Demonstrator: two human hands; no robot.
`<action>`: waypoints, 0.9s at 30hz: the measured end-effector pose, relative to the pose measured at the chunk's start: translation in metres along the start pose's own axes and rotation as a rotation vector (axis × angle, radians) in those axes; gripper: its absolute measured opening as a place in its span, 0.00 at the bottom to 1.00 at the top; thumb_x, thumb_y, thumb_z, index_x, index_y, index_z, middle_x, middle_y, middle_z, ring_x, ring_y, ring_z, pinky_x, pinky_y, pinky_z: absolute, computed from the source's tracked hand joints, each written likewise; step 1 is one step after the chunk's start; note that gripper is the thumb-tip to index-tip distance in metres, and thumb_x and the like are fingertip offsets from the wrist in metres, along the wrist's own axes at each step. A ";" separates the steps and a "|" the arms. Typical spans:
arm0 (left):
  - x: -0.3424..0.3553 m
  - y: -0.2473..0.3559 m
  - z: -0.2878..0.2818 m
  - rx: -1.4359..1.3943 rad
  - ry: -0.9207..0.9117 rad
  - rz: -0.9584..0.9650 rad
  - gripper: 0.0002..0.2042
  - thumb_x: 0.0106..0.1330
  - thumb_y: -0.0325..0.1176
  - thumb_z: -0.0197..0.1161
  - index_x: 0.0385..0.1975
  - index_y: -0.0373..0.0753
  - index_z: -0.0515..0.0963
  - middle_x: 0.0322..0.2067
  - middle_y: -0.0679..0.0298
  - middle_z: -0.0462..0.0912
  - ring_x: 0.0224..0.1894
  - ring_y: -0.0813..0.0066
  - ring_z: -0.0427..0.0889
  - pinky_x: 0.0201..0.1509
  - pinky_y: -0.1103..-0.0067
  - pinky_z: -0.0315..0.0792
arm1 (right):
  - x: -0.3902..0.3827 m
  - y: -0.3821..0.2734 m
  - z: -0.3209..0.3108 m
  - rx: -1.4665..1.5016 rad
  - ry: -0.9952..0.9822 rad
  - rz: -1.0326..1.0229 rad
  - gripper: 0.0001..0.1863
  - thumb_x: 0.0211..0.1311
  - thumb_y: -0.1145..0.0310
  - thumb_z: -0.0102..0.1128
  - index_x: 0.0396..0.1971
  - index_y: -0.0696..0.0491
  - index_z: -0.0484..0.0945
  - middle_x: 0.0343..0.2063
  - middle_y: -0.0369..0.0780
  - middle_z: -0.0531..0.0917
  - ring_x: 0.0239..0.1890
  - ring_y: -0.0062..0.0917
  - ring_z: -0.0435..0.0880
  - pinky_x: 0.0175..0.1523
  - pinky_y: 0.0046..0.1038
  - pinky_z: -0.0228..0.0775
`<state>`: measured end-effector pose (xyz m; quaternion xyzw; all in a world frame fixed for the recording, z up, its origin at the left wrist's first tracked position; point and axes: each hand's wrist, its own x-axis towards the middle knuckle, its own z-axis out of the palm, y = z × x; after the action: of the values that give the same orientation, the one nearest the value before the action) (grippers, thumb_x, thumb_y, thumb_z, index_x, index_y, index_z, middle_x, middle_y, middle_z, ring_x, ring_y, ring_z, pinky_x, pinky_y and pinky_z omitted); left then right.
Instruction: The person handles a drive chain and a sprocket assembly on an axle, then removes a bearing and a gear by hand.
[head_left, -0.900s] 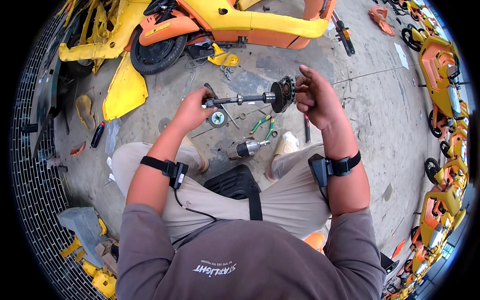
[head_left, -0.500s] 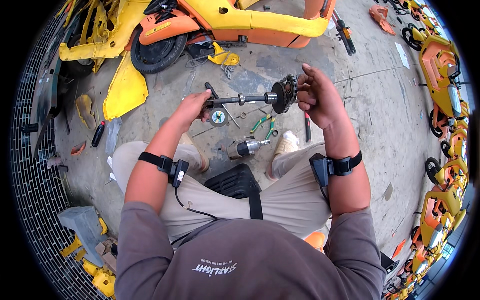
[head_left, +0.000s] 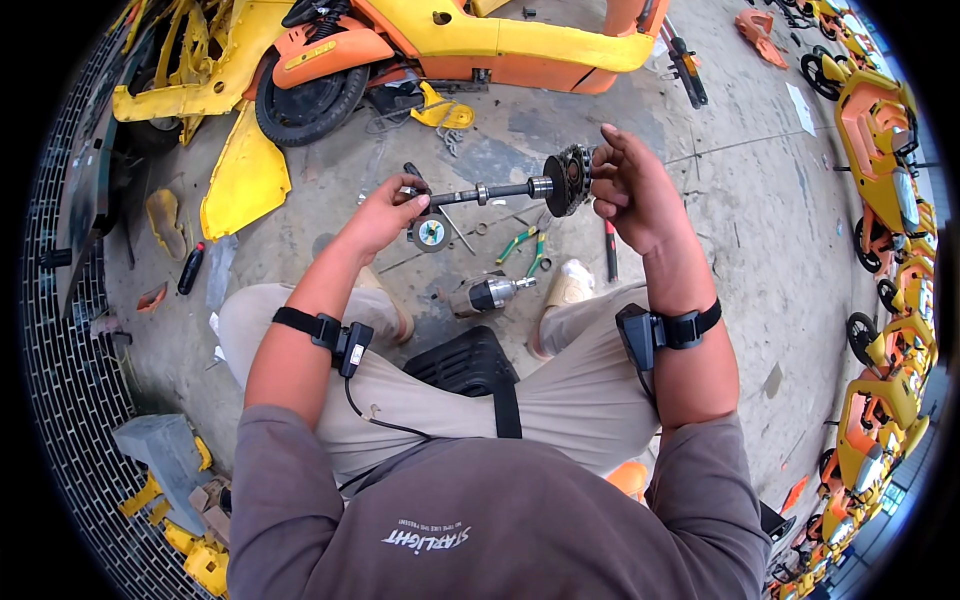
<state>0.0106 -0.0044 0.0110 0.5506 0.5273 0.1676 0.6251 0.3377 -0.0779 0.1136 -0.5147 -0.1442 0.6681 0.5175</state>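
Holding a steel shaft (head_left: 508, 191) up in front of the knees here, going by the head view, the only one I've got. It runs roughly sideways between the two hands, tilted a bit so the right-hand end sits higher in the picture. The left hand (head_left: 383, 215) has its thumb and fingers pinched on the plain end, and the fingers hide the very tip. The other end carries a dark round plate and a chain-wrapped sprocket (head_left: 570, 180), and the right hand (head_left: 636, 198) is right up against its outer side. Those fingers are curled, with one poking up past the rest; honestly can't tell if they're gripping it or just resting there. A bearing ring (head_left: 541, 187) sits on the shaft close to the plate, and a narrower ring is nearer the middle.

Below the shaft, on the concrete floor (head_left: 740, 230), there's a cutting disc (head_left: 430, 233) near the left hand, green-handled pliers (head_left: 516, 243) about mid-span, and an impact wrench (head_left: 488, 295) between the feet. A red-and-black handle (head_left: 611, 252) lies below the right hand.
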 end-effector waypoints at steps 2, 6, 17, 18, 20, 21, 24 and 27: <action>0.002 -0.011 0.001 0.081 0.015 0.151 0.20 0.68 0.34 0.65 0.57 0.36 0.71 0.45 0.57 0.83 0.51 0.64 0.82 0.56 0.67 0.73 | 0.002 0.000 -0.002 0.009 -0.007 -0.003 0.17 0.64 0.53 0.64 0.29 0.52 0.73 0.21 0.30 0.67 0.16 0.12 0.59 0.22 0.18 0.51; -0.002 -0.010 0.004 0.632 0.113 0.449 0.23 0.62 0.29 0.68 0.57 0.35 0.73 0.48 0.53 0.83 0.52 0.59 0.81 0.58 0.69 0.72 | 0.000 -0.001 0.001 0.007 0.012 0.004 0.17 0.64 0.53 0.64 0.28 0.51 0.72 0.20 0.29 0.66 0.16 0.12 0.59 0.22 0.19 0.51; -0.003 -0.004 -0.004 0.503 -0.060 0.299 0.19 0.65 0.36 0.67 0.53 0.33 0.77 0.40 0.56 0.84 0.40 0.66 0.82 0.48 0.71 0.75 | -0.003 -0.001 0.000 0.006 0.013 0.006 0.18 0.64 0.53 0.65 0.27 0.51 0.73 0.18 0.28 0.64 0.15 0.12 0.57 0.22 0.18 0.48; -0.003 -0.004 -0.004 0.458 -0.061 0.250 0.18 0.68 0.38 0.64 0.51 0.33 0.77 0.38 0.58 0.83 0.39 0.68 0.81 0.46 0.73 0.75 | -0.003 -0.001 -0.001 0.008 0.011 0.006 0.18 0.64 0.52 0.65 0.27 0.51 0.73 0.18 0.28 0.64 0.15 0.12 0.57 0.22 0.18 0.48; -0.001 -0.004 -0.004 0.367 -0.063 0.154 0.16 0.73 0.40 0.59 0.49 0.32 0.78 0.35 0.61 0.82 0.35 0.73 0.79 0.43 0.76 0.74 | -0.002 -0.001 -0.002 0.014 0.008 0.006 0.18 0.64 0.52 0.65 0.27 0.51 0.73 0.18 0.27 0.63 0.15 0.12 0.57 0.22 0.18 0.48; 0.001 -0.003 -0.004 0.313 -0.059 0.095 0.16 0.74 0.42 0.57 0.47 0.33 0.78 0.33 0.62 0.82 0.34 0.75 0.79 0.42 0.77 0.73 | -0.002 -0.002 -0.003 0.014 0.006 -0.001 0.18 0.64 0.52 0.65 0.26 0.51 0.73 0.18 0.27 0.63 0.15 0.12 0.57 0.22 0.18 0.48; 0.005 0.001 -0.007 0.168 -0.066 -0.028 0.18 0.77 0.45 0.51 0.43 0.33 0.78 0.29 0.65 0.80 0.32 0.77 0.77 0.40 0.79 0.71 | -0.003 -0.003 -0.002 0.013 0.003 -0.014 0.18 0.64 0.52 0.65 0.26 0.51 0.74 0.18 0.28 0.64 0.15 0.12 0.57 0.21 0.19 0.48; 0.006 0.001 -0.012 0.091 -0.078 -0.029 0.19 0.77 0.46 0.50 0.42 0.33 0.78 0.28 0.66 0.80 0.31 0.78 0.77 0.40 0.79 0.71 | -0.003 -0.002 -0.002 0.009 0.002 -0.011 0.18 0.64 0.52 0.64 0.25 0.51 0.74 0.18 0.28 0.64 0.15 0.12 0.58 0.21 0.19 0.48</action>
<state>0.0036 0.0067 0.0112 0.5769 0.5175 0.1128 0.6218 0.3402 -0.0800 0.1159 -0.5122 -0.1434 0.6654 0.5237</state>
